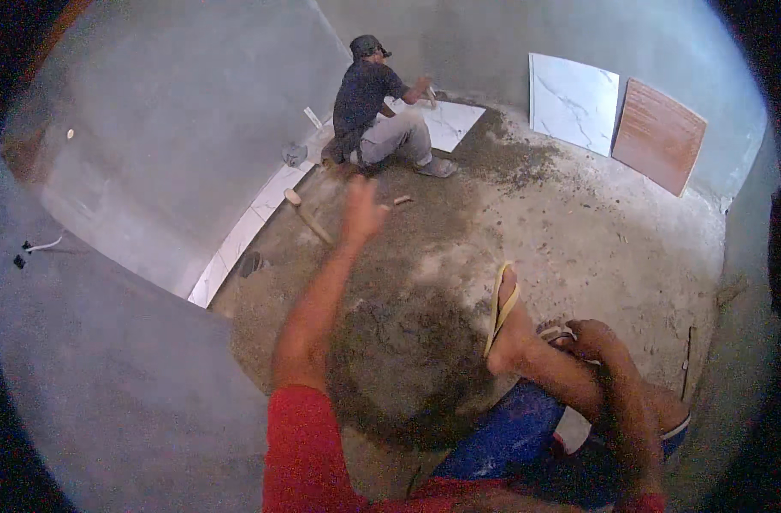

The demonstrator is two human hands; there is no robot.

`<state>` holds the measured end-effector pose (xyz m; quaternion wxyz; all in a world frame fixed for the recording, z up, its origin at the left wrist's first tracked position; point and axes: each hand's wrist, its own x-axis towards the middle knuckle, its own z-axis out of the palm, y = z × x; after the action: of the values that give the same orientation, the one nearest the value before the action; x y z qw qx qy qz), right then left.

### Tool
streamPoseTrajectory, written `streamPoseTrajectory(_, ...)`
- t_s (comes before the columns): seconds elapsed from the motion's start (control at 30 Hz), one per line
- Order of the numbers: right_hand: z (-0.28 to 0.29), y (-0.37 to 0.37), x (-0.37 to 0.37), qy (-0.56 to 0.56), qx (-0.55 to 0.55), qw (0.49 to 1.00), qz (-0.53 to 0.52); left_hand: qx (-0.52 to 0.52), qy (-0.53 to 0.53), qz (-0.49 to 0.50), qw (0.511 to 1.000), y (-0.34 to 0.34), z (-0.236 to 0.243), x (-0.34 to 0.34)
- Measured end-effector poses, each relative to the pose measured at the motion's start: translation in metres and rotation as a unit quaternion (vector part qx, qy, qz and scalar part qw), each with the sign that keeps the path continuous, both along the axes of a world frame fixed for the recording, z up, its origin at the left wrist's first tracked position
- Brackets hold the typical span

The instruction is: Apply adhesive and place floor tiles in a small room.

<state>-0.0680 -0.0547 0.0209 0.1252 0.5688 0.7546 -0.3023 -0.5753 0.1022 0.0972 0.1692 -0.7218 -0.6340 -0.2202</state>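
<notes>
My left hand (363, 209) is raised over the floor, blurred, fingers apart and empty, below a seated co-worker (369, 98). A long-handled mallet (309, 218) and a small tool (401, 200) lie beside it in the view. My right hand (583, 333) is low at the right, beside my other sandalled foot (556, 336); its fingers are too dark to make out. My nearer foot (514, 321) wears a yellow flip-flop (493, 321). A dark patch of wet mortar (390, 342) lies below my left hand.
The co-worker works over a white marble-look tile (450, 126). Another white tile (573, 98) and an orange-brown tile (656, 137) lean against the back wall. A white tile strip (236, 239) runs along the left wall. A rod (690, 359) stands by the right wall.
</notes>
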Motion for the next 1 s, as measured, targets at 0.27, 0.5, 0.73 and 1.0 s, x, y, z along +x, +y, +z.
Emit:
streamPoseTrajectory(0.27,0.019,0.001,-0.009,-0.007,-0.078,0.996,-0.031,-0.142,0.069,0.282,0.946,0.018,0.041,-0.103)
streamPoseTrajectory(0.5,0.017,-0.005,-0.003,0.014,-0.053,0.998,-0.023,-0.204,0.077,0.332,0.918,0.03,0.042,-0.137)
streamPoseTrajectory(0.73,0.008,0.0,-0.003,0.014,-0.062,0.998,-0.024,-0.107,0.121,0.274,0.948,0.02,0.025,-0.154)
streamPoseTrajectory(1.0,0.021,0.001,-0.006,0.025,-0.056,0.998,-0.023,0.001,0.126,0.321,0.939,-0.029,0.028,-0.115)
